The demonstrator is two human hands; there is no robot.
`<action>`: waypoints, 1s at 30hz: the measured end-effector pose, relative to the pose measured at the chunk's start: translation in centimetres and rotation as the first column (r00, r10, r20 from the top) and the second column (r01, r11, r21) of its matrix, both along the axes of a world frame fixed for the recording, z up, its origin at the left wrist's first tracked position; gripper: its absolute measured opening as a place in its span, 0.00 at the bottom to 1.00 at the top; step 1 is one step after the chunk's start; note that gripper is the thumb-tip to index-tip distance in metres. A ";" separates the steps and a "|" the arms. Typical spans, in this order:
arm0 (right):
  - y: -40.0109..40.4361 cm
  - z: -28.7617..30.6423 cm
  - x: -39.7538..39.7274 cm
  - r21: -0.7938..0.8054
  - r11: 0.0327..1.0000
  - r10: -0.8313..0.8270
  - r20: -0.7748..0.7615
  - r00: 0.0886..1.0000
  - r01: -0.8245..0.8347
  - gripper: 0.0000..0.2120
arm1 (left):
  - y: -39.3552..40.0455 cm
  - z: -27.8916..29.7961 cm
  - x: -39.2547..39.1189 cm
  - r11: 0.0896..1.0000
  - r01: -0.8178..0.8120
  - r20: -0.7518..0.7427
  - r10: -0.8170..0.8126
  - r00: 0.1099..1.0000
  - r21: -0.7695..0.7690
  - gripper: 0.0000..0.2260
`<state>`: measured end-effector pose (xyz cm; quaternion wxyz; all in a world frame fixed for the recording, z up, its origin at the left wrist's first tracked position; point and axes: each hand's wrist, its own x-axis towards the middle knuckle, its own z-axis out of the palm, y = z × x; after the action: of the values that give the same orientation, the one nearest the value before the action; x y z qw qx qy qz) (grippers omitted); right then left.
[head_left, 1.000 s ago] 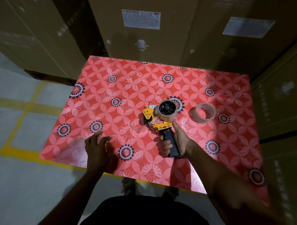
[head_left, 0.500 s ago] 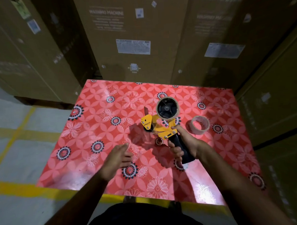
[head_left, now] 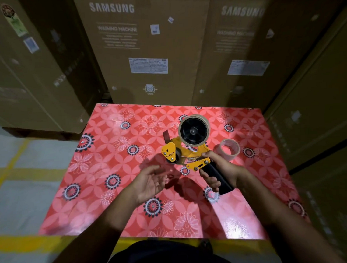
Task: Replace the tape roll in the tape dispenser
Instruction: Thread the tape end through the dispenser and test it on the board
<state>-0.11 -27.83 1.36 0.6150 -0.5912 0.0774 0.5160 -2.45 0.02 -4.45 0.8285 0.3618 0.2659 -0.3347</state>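
Observation:
A yellow tape dispenser (head_left: 186, 152) with a black handle is held up above the table, my right hand (head_left: 217, 171) wrapped around the handle. A nearly spent tape roll (head_left: 194, 130) sits on its black hub. My left hand (head_left: 150, 180) hovers palm-up just left of the dispenser, fingers apart and holding nothing. A second roll of clear tape (head_left: 227, 149) lies flat on the table (head_left: 114, 157), just right of the dispenser and beyond my right hand.
The table wears a red floral cover. Tall cardboard washing-machine boxes (head_left: 146, 49) stand close behind and to the right of it. Grey floor with yellow lines (head_left: 21, 240) lies to the left and along the near edge.
My right hand has lifted the dispenser off the table and raised it. My left hand left the table, turned palm-up and came in toward the dispenser.

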 end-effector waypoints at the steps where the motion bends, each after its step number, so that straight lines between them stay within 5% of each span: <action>1: -0.1 0.0 -0.1 -0.003 1.000 0.000 0.004 1.000 0.000 0.33 | 0.2 -0.1 0.0 0.999 0.009 0.017 -0.009 1.000 0.040 0.11; 7: -0.3 -1.0 0.0 -0.027 0.999 0.019 0.024 1.000 -0.018 0.32 | 1.1 0.1 -0.5 0.972 0.048 0.101 -0.073 0.992 0.230 0.13; 15: 1.8 -2.5 0.9 -0.046 0.995 0.086 -0.001 0.996 -0.086 0.30 | 4.3 -0.2 0.1 0.931 -0.094 0.022 0.092 0.996 0.352 0.05; 21: 7.0 -3.1 2.5 -0.039 0.992 0.118 0.024 0.993 -0.117 0.27 | 6.6 -1.1 1.5 0.790 -0.272 0.151 0.226 0.962 0.549 0.09; 30: 12.1 -4.8 6.3 -0.108 0.980 0.173 0.052 0.984 -0.166 0.31 | 12.4 -2.7 3.3 0.634 -0.277 0.192 0.201 0.960 0.722 0.15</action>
<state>6.19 -15.74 -3.40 0.5394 -0.6422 0.0345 0.5436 0.86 12.42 -7.10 0.6574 0.6441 0.3853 -0.0672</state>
